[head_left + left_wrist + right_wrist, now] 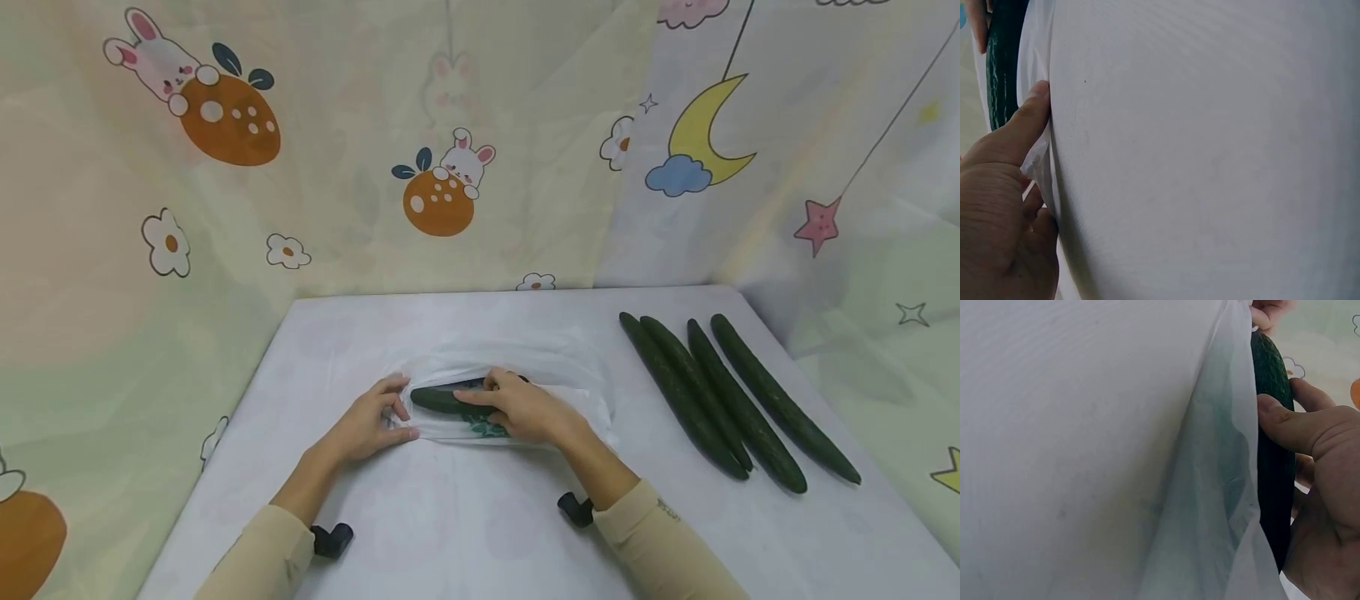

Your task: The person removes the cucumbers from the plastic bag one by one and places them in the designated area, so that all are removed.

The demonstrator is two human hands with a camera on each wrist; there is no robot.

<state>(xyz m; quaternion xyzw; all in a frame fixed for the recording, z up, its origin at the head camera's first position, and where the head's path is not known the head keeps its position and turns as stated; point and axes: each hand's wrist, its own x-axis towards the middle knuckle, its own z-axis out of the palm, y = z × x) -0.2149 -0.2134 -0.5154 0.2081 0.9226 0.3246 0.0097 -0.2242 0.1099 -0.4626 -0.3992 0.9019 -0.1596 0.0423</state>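
A dark green cucumber [441, 401] lies lengthwise at the mouth of a thin white plastic bag [562, 358] with green print. My right hand [528, 408] grips the cucumber from above; the right wrist view shows the thumb on one side of the cucumber [1272, 381] and fingers on the other. At the cucumber's left end, my left hand [372, 423] pinches the bag's edge. In the left wrist view its thumb lies along the plastic and other fingers curl beneath it. Part of the cucumber is hidden behind my right hand.
Several loose cucumbers [742, 408] lie side by side, slanting, on the right of the white table [450, 517]. A cartoon-printed curtain [337, 167] stands behind the table. Small black wrist devices [333, 541] sit beside both cuffs.
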